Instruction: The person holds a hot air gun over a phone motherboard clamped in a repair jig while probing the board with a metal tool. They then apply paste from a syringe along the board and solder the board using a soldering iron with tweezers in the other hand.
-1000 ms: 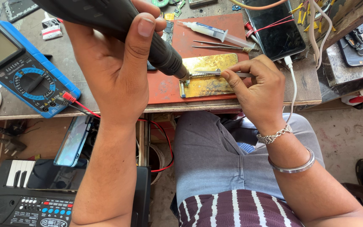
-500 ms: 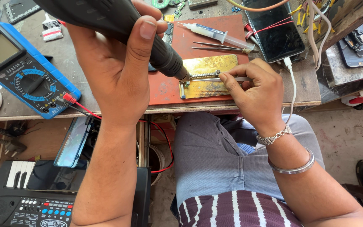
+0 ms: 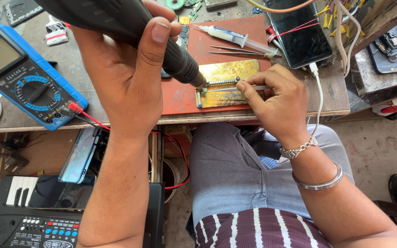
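Gripping a black hot-air tool in the left hand, fingers wrapped fully round the barrel, thumb laid along its top, wrist raised, nozzle angled down to the brass board holder on the red mat atop the tabletop. Pinching metal tweezers in the right hand, fingers narrow, palm resting low at the holder's right end.
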Demonstrator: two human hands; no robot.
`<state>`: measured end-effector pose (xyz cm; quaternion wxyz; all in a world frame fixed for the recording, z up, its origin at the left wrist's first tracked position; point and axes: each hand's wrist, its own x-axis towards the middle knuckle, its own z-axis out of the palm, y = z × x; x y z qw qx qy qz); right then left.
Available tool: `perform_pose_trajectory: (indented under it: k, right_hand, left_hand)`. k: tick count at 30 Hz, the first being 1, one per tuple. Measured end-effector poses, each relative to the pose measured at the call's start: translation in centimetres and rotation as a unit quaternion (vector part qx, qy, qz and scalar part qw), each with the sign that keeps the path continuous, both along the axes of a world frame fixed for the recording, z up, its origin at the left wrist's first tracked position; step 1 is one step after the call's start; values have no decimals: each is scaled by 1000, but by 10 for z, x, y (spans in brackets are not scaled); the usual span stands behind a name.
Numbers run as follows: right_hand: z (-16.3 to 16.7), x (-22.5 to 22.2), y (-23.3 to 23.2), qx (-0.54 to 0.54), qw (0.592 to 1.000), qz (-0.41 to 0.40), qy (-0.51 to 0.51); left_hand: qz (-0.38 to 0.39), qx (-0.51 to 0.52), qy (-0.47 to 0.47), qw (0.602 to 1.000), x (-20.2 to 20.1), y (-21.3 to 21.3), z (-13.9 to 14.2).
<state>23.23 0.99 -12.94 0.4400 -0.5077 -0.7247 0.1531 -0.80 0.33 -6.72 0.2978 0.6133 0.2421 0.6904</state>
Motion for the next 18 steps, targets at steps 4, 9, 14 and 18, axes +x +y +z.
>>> perform_pose_trajectory:
  k: [4, 9, 14, 18]
  right_hand:
    - [1, 0, 0, 0, 1000, -5, -8]
    - [1, 0, 0, -5, 1000, -1, -2]
    - [2, 0, 2, -6, 1000, 3, -10]
    - [2, 1, 3, -11, 1000, 5, -7]
  left_hand:
    - [-1, -9, -8, 1000, 1, -1, 0]
    - [0, -6, -3, 1000, 0, -1, 1]
    - [-2, -5, -3, 1000, 0, -1, 1]
    - [-6, -4, 0, 1000, 0, -1, 1]
